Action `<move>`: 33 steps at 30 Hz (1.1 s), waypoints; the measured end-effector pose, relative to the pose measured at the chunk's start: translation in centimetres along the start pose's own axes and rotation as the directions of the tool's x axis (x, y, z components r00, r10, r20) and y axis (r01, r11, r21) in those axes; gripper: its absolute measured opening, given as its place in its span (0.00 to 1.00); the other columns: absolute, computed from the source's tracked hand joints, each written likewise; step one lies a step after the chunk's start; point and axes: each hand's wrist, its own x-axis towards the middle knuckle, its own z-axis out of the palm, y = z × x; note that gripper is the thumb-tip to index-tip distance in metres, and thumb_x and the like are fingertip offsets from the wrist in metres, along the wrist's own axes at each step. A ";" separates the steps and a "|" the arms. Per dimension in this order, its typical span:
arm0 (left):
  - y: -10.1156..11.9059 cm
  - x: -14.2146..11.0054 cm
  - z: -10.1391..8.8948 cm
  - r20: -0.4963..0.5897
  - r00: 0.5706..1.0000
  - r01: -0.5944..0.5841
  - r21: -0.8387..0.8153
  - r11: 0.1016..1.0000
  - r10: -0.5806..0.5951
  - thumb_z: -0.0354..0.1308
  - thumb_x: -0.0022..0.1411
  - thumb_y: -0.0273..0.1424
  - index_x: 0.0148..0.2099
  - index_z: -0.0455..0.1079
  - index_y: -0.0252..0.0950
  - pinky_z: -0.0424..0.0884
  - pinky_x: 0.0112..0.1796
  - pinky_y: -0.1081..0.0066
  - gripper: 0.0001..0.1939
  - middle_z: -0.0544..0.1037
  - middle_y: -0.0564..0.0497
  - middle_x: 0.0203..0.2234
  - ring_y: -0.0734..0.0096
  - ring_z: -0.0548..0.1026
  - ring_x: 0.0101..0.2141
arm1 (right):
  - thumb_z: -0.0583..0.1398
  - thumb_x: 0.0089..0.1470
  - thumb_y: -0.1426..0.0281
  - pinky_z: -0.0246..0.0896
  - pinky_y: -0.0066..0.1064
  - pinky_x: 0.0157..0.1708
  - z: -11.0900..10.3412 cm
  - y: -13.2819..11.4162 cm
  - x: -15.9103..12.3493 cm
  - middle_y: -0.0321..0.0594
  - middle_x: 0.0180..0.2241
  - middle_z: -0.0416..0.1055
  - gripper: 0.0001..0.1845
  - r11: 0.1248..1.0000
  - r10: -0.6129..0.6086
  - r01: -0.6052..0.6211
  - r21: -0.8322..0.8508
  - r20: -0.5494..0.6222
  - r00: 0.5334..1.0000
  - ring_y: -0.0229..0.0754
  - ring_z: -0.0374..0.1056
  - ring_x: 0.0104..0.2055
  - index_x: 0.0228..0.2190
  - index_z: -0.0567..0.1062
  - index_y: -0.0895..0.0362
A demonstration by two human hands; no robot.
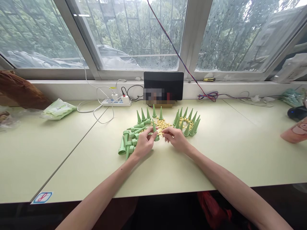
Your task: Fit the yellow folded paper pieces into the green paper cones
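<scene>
A green cone (pixel 154 126) was gripped by the left hand (pixel 145 141), at the near side of the peg pile (pixel 165 124); a yellow peg (pixel 160 134) was apparently pinched by the right hand (pixel 177 138). Dropping was risked through slack pinching.

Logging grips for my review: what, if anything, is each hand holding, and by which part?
The left hand holds a tapered green plastic cone near its wider base; the right hand seems to pinch a small yellow stick-shaped piece by one end.

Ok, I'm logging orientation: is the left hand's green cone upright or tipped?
Roughly upright, leaning slightly: the green cone in the left hand points tip up, wide end below.
</scene>
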 end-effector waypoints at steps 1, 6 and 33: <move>0.1 0.0 0.0 0.005 1.000 -0.005 0.009 1.000 0.005 0.55 0.66 0.41 0.51 0.72 0.35 0.55 0.20 0.74 0.18 0.74 0.50 0.34 0.80 0.58 0.19 | 0.57 0.62 0.69 0.64 0.29 0.26 0.0 0.0 0.0 0.34 0.23 0.70 0.07 1.000 0.005 -0.005 0.000 0.007 1.000 0.35 0.66 0.23 0.33 0.74 0.56; 0.2 -0.1 0.0 0.020 0.999 -0.044 0.063 0.997 0.043 0.54 0.66 0.39 0.49 0.71 0.35 0.55 0.21 0.74 0.15 0.73 0.51 0.32 0.80 0.59 0.20 | 0.56 0.63 0.67 0.64 0.29 0.27 0.0 0.3 -0.1 0.35 0.24 0.71 0.08 0.999 0.034 -0.033 -0.007 0.030 0.999 0.35 0.66 0.22 0.33 0.72 0.56; -0.3 -0.1 0.0 0.051 0.993 -0.114 0.128 0.985 0.108 0.52 0.68 0.37 0.49 0.70 0.35 0.56 0.21 0.74 0.14 0.69 0.54 0.26 0.78 0.62 0.20 | 0.54 0.62 0.70 0.55 0.28 0.26 0.0 -0.8 -0.1 0.31 0.19 0.63 0.09 0.993 0.066 -0.061 -0.103 0.047 0.997 0.36 0.59 0.22 0.29 0.69 0.56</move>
